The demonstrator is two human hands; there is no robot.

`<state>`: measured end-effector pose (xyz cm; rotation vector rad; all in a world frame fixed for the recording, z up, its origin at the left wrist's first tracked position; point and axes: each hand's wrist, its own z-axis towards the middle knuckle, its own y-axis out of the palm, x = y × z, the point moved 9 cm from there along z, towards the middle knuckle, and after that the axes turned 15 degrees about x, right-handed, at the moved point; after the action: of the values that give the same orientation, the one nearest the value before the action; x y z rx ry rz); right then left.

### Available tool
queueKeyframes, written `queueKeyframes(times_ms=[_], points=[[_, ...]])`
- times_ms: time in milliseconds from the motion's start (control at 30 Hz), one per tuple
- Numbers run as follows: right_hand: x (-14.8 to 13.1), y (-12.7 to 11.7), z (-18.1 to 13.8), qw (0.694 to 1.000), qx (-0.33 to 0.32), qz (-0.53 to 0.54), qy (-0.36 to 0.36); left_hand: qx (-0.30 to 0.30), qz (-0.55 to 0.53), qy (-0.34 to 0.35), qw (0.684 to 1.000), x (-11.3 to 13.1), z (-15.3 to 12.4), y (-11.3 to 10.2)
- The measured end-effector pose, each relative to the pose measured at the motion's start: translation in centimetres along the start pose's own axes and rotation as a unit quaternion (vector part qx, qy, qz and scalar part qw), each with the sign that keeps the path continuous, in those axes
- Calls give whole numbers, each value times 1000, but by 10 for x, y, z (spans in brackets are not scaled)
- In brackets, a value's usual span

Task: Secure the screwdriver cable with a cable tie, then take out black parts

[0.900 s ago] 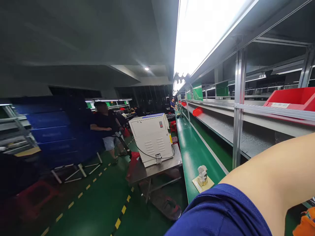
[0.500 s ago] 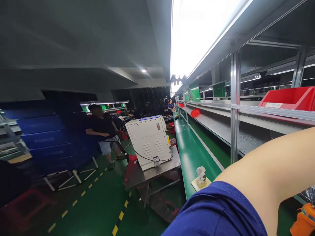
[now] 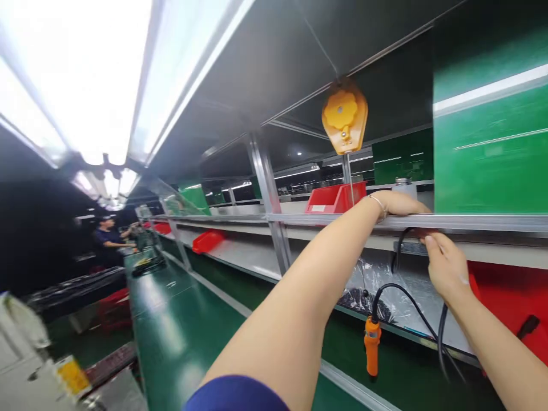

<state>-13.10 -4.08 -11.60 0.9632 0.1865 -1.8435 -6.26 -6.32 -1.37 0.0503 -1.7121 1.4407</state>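
Observation:
My left hand reaches over the metal rail of the upper shelf, a thin bracelet at the wrist. Its fingers are hidden behind the rail. Just below, my right hand has its fingers closed at the shelf's underside, pinching a black cable beside a small grey metal piece. More of the cable hangs down past the right wrist. Below and left of that hand an orange electric screwdriver hangs upright, tip down, from its curved black cord.
A yellow spring balancer hangs overhead with its wire running down. Red bins stand on the shelf; a large red bin is at right. Clear plastic bags lie on the lower shelf. A person works along the green bench.
The view has swung right, from the aisle and white machine to the shelving. Both my hands now show at the upper shelf's rail, and the whole orange screwdriver is in sight.

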Motion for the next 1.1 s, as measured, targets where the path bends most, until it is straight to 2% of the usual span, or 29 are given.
queueKeyframes(times_ms=[100,167,267,333,433,600,700,800,900,1000,1100], points=[[-11,7,4,998,-14,-2,-63,-2,14,27,1000,-2,4,-3],[-27,8,5,984,-8,-57,-167,-20,1,32,999,-3,5,-2],[-52,5,-2,921,21,-140,-363,-6,-23,46,999,-7,11,-7],[-59,4,-6,880,28,-179,-439,37,-37,57,997,-10,15,-16],[-60,5,-9,860,10,-204,-467,81,-44,54,994,-14,18,-24],[-77,-7,-20,858,-1,-136,-495,149,-49,63,986,-4,7,-31],[-88,-14,-26,865,-21,-94,-492,190,-24,84,978,4,-3,-35],[-97,-20,-23,893,-30,-63,-445,193,-74,84,975,5,-9,-36],[-107,-27,-10,935,-9,-42,-351,176,-155,99,967,6,-12,-37],[-113,-27,6,973,-6,10,-232,150,-195,166,955,13,-14,-40],[-116,-24,20,989,-2,70,-133,149,-195,240,939,19,-20,-46]])
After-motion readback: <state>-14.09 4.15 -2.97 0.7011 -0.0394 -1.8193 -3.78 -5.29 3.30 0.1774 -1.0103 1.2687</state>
